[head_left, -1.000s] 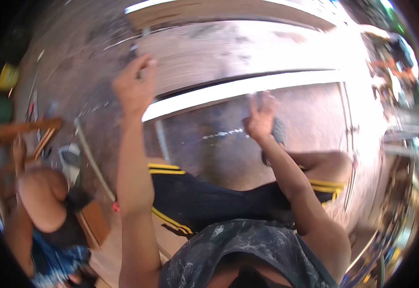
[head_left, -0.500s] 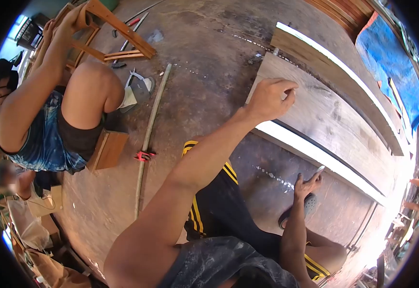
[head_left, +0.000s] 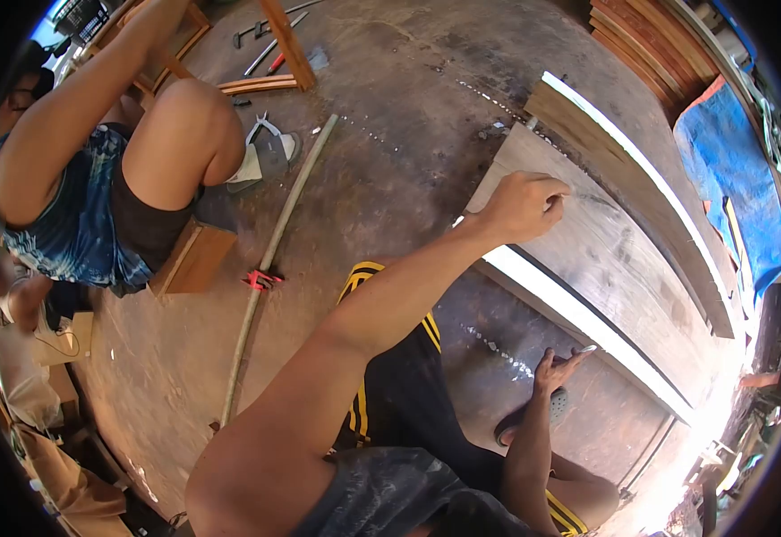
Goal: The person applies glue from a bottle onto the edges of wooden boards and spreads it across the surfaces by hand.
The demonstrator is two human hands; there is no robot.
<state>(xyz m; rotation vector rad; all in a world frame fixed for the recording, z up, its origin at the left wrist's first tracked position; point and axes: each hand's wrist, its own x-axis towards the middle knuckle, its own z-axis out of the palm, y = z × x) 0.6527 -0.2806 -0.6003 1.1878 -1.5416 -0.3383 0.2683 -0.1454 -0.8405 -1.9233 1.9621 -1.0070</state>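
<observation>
My left hand [head_left: 524,208] is over the near left end of a wide grey wooden board [head_left: 587,242], its fingers curled in and the thumb close to them. Anything in that grip is too small or hidden to make out. Lower down, my right hand [head_left: 556,369] is beside the outer side of a plank with a bright white edge [head_left: 587,318]; its thumb and fingers are apart, and a fingertip looks white. A second white-edged plank [head_left: 627,161] runs along the far side of the wide board.
On the left sits another person [head_left: 175,143] by a wooden frame [head_left: 287,45]. A long pole [head_left: 296,192] with a red clamp [head_left: 262,280] lies on the floor. Stacked boards [head_left: 650,45] and a blue tarp [head_left: 735,179] are at the right, with white crumbs [head_left: 498,349] near my foot.
The view has shifted, so the boards appear lower. My left hand's fingers look more closed than before. My right hand remains beside the near plank.
</observation>
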